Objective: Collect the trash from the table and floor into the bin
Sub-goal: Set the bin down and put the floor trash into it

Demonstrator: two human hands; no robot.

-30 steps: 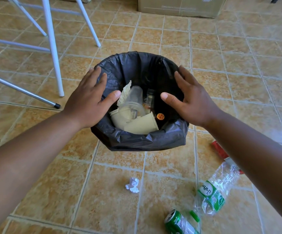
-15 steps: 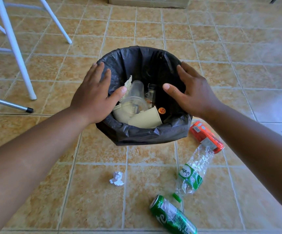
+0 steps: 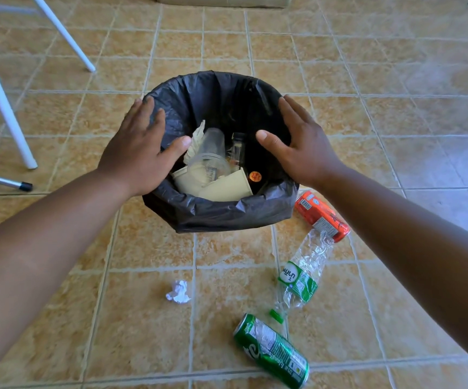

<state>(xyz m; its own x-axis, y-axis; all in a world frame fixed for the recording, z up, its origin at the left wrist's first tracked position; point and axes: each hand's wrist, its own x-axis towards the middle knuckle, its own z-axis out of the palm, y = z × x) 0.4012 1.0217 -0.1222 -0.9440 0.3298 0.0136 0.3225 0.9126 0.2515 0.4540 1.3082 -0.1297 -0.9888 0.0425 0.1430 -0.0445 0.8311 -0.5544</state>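
Two bare hands are hovering, well apart, over a black-lined bin [image 3: 218,214] on a tiled floor. White table legs [image 3: 0,108] are standing at the bin's ten o'clock. The left hand [image 3: 140,153] is lying flat, fingers straight, over the rim at nine o'clock, holding nothing. Cups [image 3: 210,155] are sitting inside the bin. Crumpled paper [image 3: 178,292] is lying at seven o'clock, a green can [image 3: 272,352] at six, a crushed bottle [image 3: 300,273] at five. The right hand [image 3: 303,147] is lying flat over the rim at three o'clock, empty. An orange can [image 3: 321,216] is lying at four o'clock, just beside the bin.
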